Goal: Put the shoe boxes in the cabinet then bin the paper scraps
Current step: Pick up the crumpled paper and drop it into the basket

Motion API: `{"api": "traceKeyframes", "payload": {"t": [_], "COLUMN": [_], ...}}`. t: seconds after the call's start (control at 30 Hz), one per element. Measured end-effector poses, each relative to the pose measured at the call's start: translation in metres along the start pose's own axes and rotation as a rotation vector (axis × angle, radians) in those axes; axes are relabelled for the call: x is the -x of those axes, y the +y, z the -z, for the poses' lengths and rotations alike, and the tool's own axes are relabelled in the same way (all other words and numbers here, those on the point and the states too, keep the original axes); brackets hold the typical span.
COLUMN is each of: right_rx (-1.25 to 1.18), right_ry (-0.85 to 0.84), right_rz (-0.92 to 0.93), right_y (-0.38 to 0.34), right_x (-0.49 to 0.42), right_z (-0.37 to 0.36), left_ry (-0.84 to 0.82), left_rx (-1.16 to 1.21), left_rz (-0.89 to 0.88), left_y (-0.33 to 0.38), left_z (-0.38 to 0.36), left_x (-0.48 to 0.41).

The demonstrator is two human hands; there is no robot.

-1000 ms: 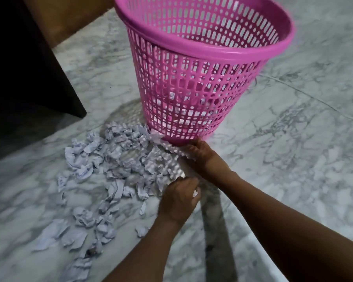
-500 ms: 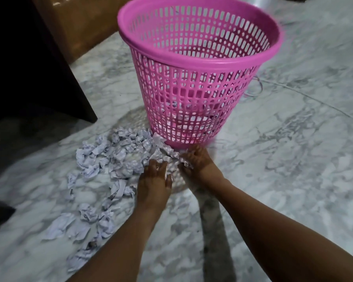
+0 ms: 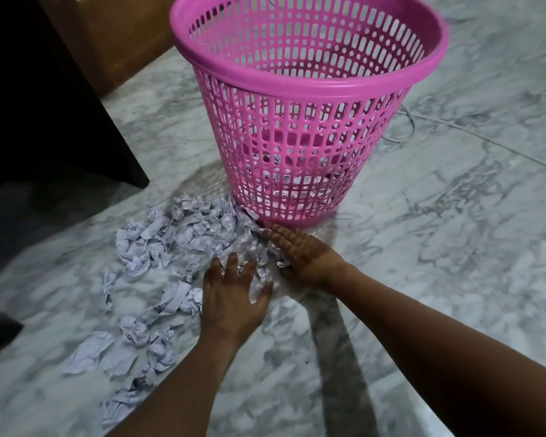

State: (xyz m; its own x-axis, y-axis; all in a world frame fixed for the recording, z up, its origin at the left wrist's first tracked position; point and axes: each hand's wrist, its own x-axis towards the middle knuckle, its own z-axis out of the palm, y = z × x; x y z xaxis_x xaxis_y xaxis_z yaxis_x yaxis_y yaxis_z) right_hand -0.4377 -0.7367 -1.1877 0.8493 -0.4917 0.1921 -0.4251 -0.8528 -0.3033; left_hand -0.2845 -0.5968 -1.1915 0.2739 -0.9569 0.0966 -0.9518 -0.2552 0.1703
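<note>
The crumpled paper scraps (image 3: 183, 241) lie heaped on the marble floor (image 3: 454, 216), just left of the base of the pink bin (image 3: 312, 80); a few more show through its lattice wall. The left hand (image 3: 234, 298) rests flat on the heap's near edge, fingers (image 3: 232, 263) spread and straight. The right hand (image 3: 303, 257) lies beside the bin's base, fingers straight and together, touching the scraps.

Both flat — left hand (image 3: 234, 298) and right hand (image 3: 300, 257) — on paper scraps (image 3: 183, 234) beside pink bin (image 3: 297, 146).
</note>
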Motion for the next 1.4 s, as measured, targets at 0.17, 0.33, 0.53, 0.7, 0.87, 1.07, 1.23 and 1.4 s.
{"api": "traceKeyframes", "payload": {"t": [0.17,0.33,0.53,0.7,0.87,1.07,1.23,1.4], "right_rx": [0.103,0.12,0.092,0.021,-0.064,-0.31,-0.501,-0.558], "right_ry": [-0.123,-0.055,0.118,0.271,0.319,0.166,0.245,0.217], "right_rz": [0.04,-0.115,-0.108,-0.141,-0.293,-0.546,-0.696,-0.662], "right_y": [0.004,-0.005,-0.006,-0.012,-0.026,-0.033,-0.041,-0.059], "right_x": [-0.012,-0.017,-0.002,0.005,0.014,0.014,0.01,-0.01], "right_z": [0.0,-0.007,-0.016,-0.018,-0.022,-0.008,0.018,0.06], "left_ry": [0.007,0.052,0.03,0.067,-0.038,-0.124,-0.138,-0.062], "left_rx": [0.035,0.075,0.249,0.318,0.296,0.52,0.793,0.929], "left_rz": [-0.05,-0.095,-0.022,0.001,0.045,0.211,0.369,0.32], "left_y": [-0.005,-0.006,-0.007,-0.007,-0.011,-0.011,-0.008,-0.01], "left_z": [0.003,0.008,0.013,0.01,0.016,0.027,0.054,0.105], "left_x": [-0.002,-0.001,0.0,-0.008,-0.024,-0.036,-0.042,-0.064]}}
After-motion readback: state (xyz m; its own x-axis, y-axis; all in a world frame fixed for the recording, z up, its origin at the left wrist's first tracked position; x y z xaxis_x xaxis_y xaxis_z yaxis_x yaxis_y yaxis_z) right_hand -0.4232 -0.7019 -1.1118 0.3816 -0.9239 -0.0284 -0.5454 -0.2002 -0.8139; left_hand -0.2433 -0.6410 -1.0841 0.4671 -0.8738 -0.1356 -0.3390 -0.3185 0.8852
